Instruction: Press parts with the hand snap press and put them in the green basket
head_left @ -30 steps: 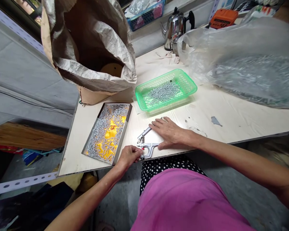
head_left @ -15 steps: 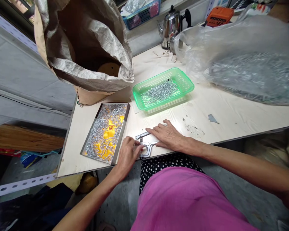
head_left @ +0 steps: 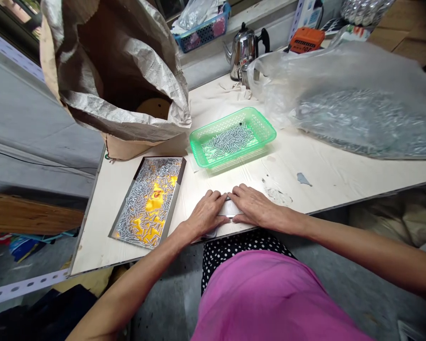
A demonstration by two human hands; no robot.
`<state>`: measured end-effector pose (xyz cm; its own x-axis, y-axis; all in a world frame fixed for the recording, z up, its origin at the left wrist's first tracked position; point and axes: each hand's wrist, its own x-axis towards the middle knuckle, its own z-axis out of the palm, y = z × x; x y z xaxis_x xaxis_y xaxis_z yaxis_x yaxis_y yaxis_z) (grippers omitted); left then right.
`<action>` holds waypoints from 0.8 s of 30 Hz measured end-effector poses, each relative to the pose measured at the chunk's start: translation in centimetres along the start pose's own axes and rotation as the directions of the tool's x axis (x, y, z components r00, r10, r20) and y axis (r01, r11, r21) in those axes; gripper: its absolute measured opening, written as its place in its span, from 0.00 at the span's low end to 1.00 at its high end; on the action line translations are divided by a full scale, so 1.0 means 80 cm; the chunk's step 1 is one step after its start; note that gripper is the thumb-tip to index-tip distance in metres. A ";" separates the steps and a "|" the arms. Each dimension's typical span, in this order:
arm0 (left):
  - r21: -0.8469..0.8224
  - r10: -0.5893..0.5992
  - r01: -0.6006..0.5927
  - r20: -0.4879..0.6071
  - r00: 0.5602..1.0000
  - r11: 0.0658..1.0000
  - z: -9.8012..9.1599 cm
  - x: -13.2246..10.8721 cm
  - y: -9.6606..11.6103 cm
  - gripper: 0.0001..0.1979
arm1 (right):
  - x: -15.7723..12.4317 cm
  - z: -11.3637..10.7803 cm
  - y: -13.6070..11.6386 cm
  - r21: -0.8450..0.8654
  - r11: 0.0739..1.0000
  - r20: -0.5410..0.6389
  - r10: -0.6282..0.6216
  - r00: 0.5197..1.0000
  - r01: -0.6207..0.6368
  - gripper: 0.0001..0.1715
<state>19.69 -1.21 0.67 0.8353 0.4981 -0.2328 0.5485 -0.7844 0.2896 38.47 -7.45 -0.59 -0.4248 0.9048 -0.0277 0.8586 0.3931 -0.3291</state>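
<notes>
A small metal hand-press tool (head_left: 229, 209) lies at the near edge of the pale table (head_left: 323, 158), mostly covered by both hands. My left hand (head_left: 208, 214) is curled over its left part. My right hand (head_left: 254, 206) rests on its right part, fingers bent down onto the handle. The fingertips of the two hands meet above the tool. To the left lies a flat metal tray (head_left: 173, 201) with several small silver pieces on a yellow bottom. Behind the hands stands a green plastic basket (head_left: 270, 130) holding more of the same pieces.
A big open paper sack (head_left: 120, 71) stands at the table's back left. A large clear plastic bag (head_left: 358, 104) of metal pieces fills the right. A steel kettle (head_left: 243, 47), an orange box (head_left: 307, 40) and a blue basket (head_left: 206, 28) sit at the back.
My left hand has moved up from the table edge onto the tool. My right hand has slid toward it, so both now cover the tool and its handle is pressed down.
</notes>
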 end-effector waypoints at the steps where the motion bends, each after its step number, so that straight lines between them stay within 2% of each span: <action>1: -0.015 0.006 -0.006 0.000 1.000 1.000 0.001 0.001 0.001 0.26 | -0.002 0.001 -0.002 0.011 1.000 -0.008 0.003 1.000 -0.003 0.22; 4: -0.061 0.028 -0.029 -0.019 0.999 0.998 0.006 0.000 0.000 0.16 | -0.003 0.011 -0.004 0.024 1.000 -0.022 -0.003 1.000 0.004 0.11; 6: -0.073 0.041 -0.043 -0.030 0.999 0.996 0.010 -0.001 -0.001 0.14 | -0.001 0.024 -0.004 0.025 0.999 -0.032 -0.029 0.999 0.029 0.07; 10: -0.062 0.045 -0.048 -0.049 0.998 0.997 0.011 0.001 -0.006 0.18 | 0.006 0.038 0.000 0.022 0.998 -0.060 -0.057 0.997 0.058 0.11; 12: -0.047 0.041 -0.044 -0.058 0.997 0.998 0.010 0.001 -0.008 0.17 | 0.007 0.034 0.003 0.002 0.999 -0.075 -0.052 0.996 0.052 0.09; 14: -0.027 0.029 -0.032 -0.102 0.994 0.999 0.013 -0.004 -0.006 0.17 | 0.005 0.023 0.009 -0.015 0.999 -0.089 -0.045 0.995 0.044 0.15; 16: -0.007 0.011 -0.013 -0.191 0.982 1.000 0.023 -0.013 0.000 0.18 | 0.004 0.012 0.018 -0.019 0.999 -0.093 -0.029 0.995 0.028 0.24; 17: 0.000 0.006 -0.006 -0.238 0.971 1.000 0.030 -0.018 0.005 0.18 | 0.003 0.008 0.022 -0.017 1.000 -0.089 -0.018 0.996 0.016 0.25; 20: -0.018 0.006 -0.012 -0.312 0.950 1.000 0.056 -0.035 0.026 0.19 | 0.009 0.006 0.038 -0.020 0.999 -0.086 0.037 0.996 -0.039 0.16; 24: -0.097 0.027 -0.056 -0.274 0.961 0.994 0.077 -0.047 0.052 0.23 | 0.036 0.011 0.055 -0.043 0.990 -0.124 0.128 0.984 -0.134 0.13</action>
<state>18.60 -8.60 -2.94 0.8285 0.5587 0.0381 0.5023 -0.7714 0.3906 40.78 -3.29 -2.96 -0.2726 0.9609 0.0477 0.9193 0.2748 -0.2818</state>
